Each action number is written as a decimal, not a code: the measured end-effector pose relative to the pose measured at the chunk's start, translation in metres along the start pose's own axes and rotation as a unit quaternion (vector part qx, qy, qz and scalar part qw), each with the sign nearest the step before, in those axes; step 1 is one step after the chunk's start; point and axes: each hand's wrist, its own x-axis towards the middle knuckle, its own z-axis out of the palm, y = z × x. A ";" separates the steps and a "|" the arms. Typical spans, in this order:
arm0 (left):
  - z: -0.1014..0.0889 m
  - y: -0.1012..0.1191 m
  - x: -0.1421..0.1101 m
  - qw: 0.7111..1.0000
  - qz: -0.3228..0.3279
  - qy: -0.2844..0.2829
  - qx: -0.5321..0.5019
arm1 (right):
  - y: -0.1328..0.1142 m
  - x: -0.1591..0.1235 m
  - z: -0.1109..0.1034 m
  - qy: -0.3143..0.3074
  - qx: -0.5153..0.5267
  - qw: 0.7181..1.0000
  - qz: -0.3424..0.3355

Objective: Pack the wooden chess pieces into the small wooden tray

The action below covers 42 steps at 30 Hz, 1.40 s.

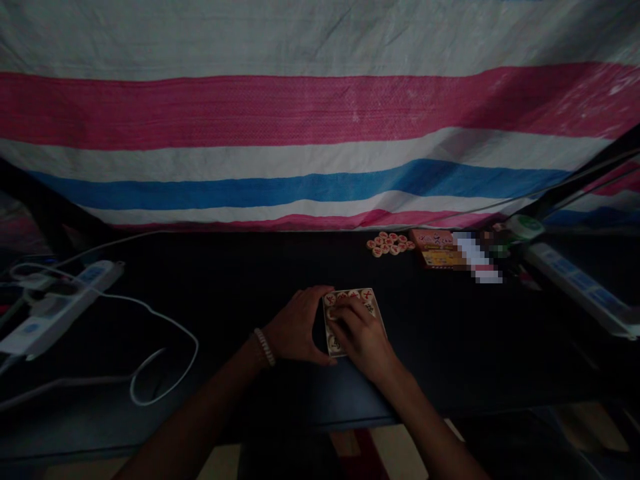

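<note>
Head view, dim light. Left hand point(295, 327) is half-curled, its fingertips against the left edge of a pale square card point(353, 297), with the thumb side hidden. Right hand point(361, 335) lies over the card, fingers slightly spread and bent down on it. Neither hand clearly grips; can't tell if the card is pinched or just pressed. Card sits on a black tabletop point(450, 347), front and centre, between the hands and mostly covered by them.

Round xiangqi discs point(349, 294) with red markings sit on the card along its top edge, and more show at its lower left. Full layout is hidden under the right hand. Discs look like stiff, light wood or plastic with smooth faces, so probably prone to sliding off if the card tilts. Best hold is likely rim pinch on a disc, opposite edges on the card. Card itself looks thin.

Toward the far edge of the table, a loose pile of matching discs point(390, 245) lies just beside a printed cardboard box point(435, 249). The box looks closed, contents not visible. A pixelated strip point(475, 257) lies just right of it. Beaded bracelet point(265, 347) on the left wrist. Power strips point(60, 307) and point(575, 287) sit at both sides, striped tarp point(320, 133) behind.
</note>
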 end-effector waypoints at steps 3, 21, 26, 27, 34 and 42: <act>0.000 0.000 0.000 1.000 0.003 0.001 -0.003 | -0.004 0.002 0.000 0.005 -0.003 1.000 0.008; -0.003 0.001 0.001 1.000 -0.009 0.002 -0.008 | 0.116 0.055 -0.044 0.098 -0.244 0.959 0.106; -0.003 0.002 0.002 1.000 -0.011 -0.007 -0.011 | 0.097 0.024 -0.046 0.099 -0.152 0.979 0.088; -0.003 0.002 0.002 1.000 -0.011 -0.007 -0.009 | 0.091 0.018 -0.049 0.107 -0.135 0.981 0.094; -0.003 0.003 0.003 1.000 0.001 -0.001 -0.008 | 0.032 -0.006 -0.047 0.090 -0.042 0.993 0.069; -0.002 0.002 0.001 1.000 -0.016 -0.008 0.000 | 0.009 0.005 -0.028 0.007 -0.007 0.999 0.033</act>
